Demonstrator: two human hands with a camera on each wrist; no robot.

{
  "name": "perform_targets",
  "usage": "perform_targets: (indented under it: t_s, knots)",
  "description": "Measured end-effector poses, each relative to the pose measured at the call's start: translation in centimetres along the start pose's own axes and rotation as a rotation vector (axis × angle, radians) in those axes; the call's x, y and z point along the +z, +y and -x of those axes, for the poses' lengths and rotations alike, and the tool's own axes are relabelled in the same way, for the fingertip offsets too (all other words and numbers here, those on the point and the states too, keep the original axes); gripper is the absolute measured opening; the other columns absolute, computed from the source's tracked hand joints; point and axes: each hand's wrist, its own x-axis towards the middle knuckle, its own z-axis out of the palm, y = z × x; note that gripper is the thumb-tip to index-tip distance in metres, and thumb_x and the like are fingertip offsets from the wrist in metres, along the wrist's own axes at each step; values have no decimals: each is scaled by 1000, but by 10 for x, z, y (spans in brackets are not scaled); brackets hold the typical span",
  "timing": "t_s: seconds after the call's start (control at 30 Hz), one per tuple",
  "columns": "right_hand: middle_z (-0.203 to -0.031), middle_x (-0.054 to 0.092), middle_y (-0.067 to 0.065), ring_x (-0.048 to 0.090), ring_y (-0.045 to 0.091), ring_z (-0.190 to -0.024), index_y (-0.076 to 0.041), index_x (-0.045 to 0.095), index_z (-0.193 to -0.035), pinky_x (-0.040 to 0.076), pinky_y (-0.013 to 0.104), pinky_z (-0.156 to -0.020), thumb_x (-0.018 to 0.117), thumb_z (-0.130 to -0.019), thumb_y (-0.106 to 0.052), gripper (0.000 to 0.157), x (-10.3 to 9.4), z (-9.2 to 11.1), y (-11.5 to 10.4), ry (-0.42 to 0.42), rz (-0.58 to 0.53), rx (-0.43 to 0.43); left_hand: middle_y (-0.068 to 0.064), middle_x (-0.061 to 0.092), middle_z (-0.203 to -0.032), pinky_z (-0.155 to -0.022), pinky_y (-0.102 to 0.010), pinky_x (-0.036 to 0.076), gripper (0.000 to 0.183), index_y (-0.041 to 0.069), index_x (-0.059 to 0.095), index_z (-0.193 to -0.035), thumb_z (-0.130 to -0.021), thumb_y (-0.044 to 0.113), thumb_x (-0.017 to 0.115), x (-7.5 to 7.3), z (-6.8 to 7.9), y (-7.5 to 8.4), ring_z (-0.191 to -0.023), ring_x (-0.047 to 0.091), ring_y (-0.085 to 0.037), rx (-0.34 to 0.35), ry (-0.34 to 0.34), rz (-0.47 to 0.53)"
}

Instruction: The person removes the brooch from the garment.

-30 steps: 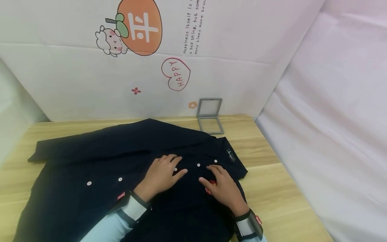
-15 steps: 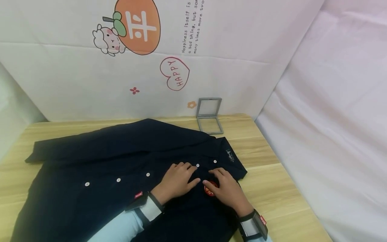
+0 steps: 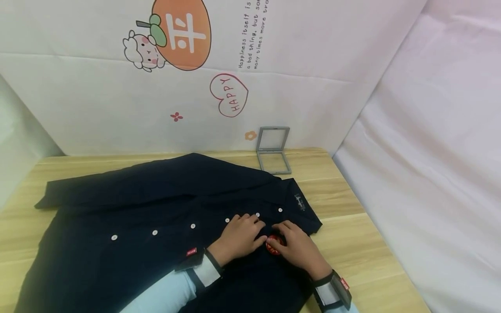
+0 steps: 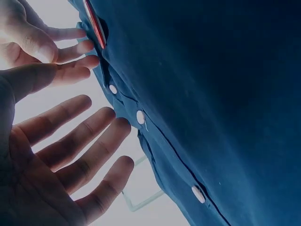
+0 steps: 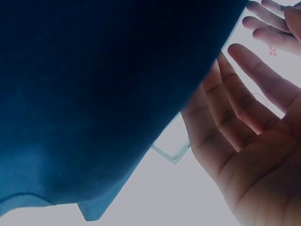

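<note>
A dark navy shirt (image 3: 129,261) with white buttons lies spread on the wooden table. On its chest sits a round red badge (image 3: 275,245), which shows edge-on as a red strip (image 4: 95,23) in the left wrist view. My left hand (image 3: 240,237) hovers just left of the badge, fingers loosely extended, with nothing in it. Over the badge's right side is my right hand (image 3: 300,250); its thumb overlaps the badge in the head view. In the right wrist view the right hand's fingers (image 5: 235,108) are nearly straight, close to the cloth.
An open grey frame-like case (image 3: 273,151) stands at the table's back edge behind the collar (image 3: 303,208). A printed white cloth (image 3: 98,104) hangs behind the table (image 3: 352,243), and a plain white one (image 3: 438,143) borders the right side.
My left hand has moved right along the buttons toward the badge, uncovering the buttons behind it. My right hand has shifted slightly right and down, and the badge shows more fully between the hands.
</note>
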Motion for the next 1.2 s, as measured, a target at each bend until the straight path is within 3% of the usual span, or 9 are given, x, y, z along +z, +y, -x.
perform_targets:
  t_s: [0.37, 0.8, 1.2]
  knots:
    - [-111, 65, 1, 63, 15, -98, -12, 68, -115, 55, 37, -84, 71, -90, -35, 34, 2, 0, 3, -45, -6, -19, 2, 71, -107, -75, -33, 52, 25, 20, 71, -112, -96, 37, 62, 7, -3, 6, -91, 66, -15, 44, -21, -45]
    - [-106, 62, -2, 55, 7, -85, -14, 68, -113, 52, 29, -73, 74, -87, -37, 36, 1, 1, 5, -95, -5, -16, 5, 71, -100, -68, -28, 48, 16, 22, 72, -103, -92, 32, 67, 16, -7, 10, -84, 64, -13, 96, -36, -32]
    - [-97, 58, -3, 52, 7, -79, -13, 69, -111, 51, 29, -69, 82, -78, -36, 42, 4, 0, 7, -95, 71, -38, 6, 68, -89, -64, -25, 45, 6, 22, 73, -94, -90, 26, 70, 19, -13, 14, -76, 60, -10, 143, -68, -39]
